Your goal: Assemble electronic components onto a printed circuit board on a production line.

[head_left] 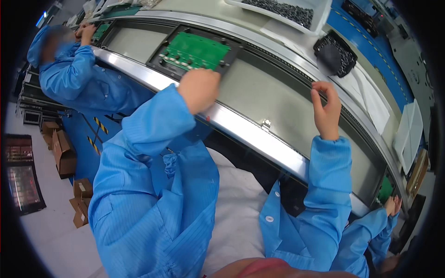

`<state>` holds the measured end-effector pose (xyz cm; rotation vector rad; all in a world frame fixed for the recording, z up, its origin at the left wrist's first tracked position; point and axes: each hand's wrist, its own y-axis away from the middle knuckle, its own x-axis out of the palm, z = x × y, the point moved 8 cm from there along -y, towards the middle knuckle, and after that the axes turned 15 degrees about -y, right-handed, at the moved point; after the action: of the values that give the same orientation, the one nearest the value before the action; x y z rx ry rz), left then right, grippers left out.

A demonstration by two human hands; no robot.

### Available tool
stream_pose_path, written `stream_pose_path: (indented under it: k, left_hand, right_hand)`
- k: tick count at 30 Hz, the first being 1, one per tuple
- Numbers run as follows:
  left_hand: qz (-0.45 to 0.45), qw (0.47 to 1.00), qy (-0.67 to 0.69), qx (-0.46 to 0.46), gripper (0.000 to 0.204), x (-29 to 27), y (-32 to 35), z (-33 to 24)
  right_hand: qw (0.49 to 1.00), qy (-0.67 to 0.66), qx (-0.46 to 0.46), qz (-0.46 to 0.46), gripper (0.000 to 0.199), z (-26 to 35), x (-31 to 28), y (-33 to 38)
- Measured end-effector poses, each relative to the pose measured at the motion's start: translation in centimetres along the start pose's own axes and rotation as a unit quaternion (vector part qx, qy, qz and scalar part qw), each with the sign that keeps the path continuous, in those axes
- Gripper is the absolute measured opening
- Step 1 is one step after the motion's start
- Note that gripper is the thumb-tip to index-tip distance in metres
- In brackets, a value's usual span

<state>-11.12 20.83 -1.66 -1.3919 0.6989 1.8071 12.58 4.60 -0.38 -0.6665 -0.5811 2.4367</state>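
A green circuit board lies in a black carrier frame on the conveyor, with small parts along its near edge. My left hand is at the board's near right corner, back of the hand up and fingers curled in. Whatever those fingers hold is hidden beneath the hand. Off to the right, my right hand is raised over the conveyor's far rail. Its thumb and forefinger are bent toward each other with a small gap, and I see nothing between them.
Beyond the rail stand a black bin and a white tray, both holding dark small parts. A metal rail runs along the near side. Co-workers in blue sit at left and right, hands at other green boards.
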Motion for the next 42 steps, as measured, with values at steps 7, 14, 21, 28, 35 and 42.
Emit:
stream_pose_path:
  k: [7,14,21,28,35,42]
  left_hand:
    - [0.034,0.949,0.034,0.312,0.022,-3.7,0.9,-13.3]
    - [0.038,0.934,0.133,0.329,0.027,-10.7,-4.4,-5.6]
    - [-0.162,0.962,0.113,0.188,0.027,-11.9,-20.8,-2.4]
    - [-0.154,0.963,0.036,0.218,0.028,-10.0,-24.2,-6.9]
    - [-0.158,0.940,0.096,0.287,0.036,-6.6,-29.7,-7.5]
    - [0.113,0.704,0.680,0.169,0.021,-2.5,-32.4,-4.6]
  right_hand:
    - [0.990,0.099,-0.034,-0.098,0.009,4.4,-2.4,-0.6]
    - [0.961,-0.040,0.134,-0.237,0.007,5.7,2.2,-3.4]
    - [0.955,-0.174,0.120,-0.208,0.009,5.9,3.2,-4.2]
    - [0.919,-0.253,0.186,-0.241,0.010,4.2,2.5,-3.6]
    - [0.890,-0.303,0.249,-0.232,0.012,3.1,3.1,-3.3]
    - [0.905,-0.277,0.255,-0.198,0.012,2.9,4.6,-3.5]
